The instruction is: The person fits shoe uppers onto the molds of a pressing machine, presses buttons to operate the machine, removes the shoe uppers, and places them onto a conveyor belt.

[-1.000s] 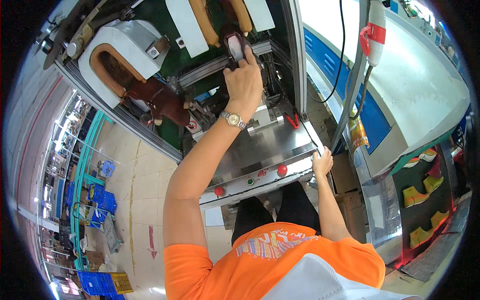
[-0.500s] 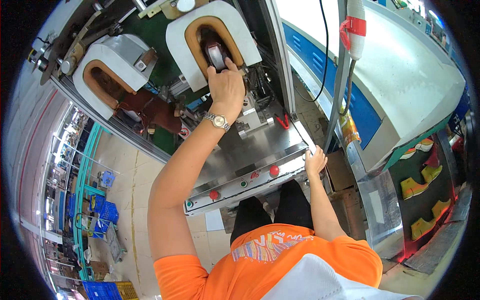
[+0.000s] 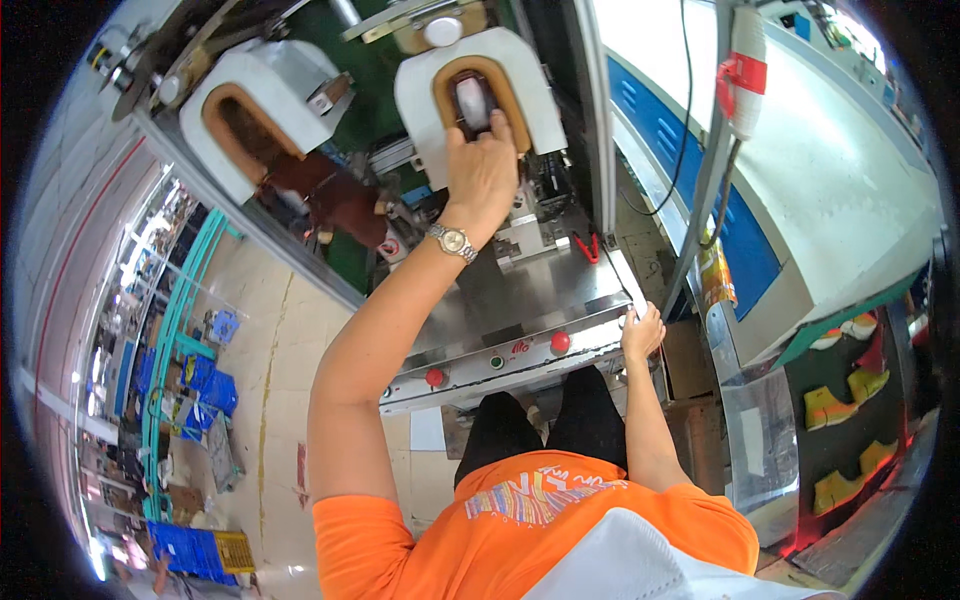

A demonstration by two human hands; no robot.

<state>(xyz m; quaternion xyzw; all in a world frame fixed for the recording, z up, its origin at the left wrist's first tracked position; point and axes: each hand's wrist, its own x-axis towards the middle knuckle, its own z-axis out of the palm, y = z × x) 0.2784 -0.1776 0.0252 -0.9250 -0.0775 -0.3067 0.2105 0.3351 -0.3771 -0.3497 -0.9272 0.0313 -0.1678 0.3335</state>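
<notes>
The left hand (image 3: 483, 175), a silver metal-banded watch (image 3: 453, 241) on its wrist, is at the near end of a dark brown, shoe-like piece (image 3: 471, 103) with a whitish inside, set within a white U-shaped machine block (image 3: 418, 110) lined in tan padding; thumb and index finger stand apart there, though whether they pinch it I cannot tell. The right hand (image 3: 643, 332) bends its fingers at the lower end of a slim white strip (image 3: 630, 284), its grip unclear, near 2 round red buttons (image 3: 561, 342) on the machine's front panel (image 3: 527, 355).
</notes>
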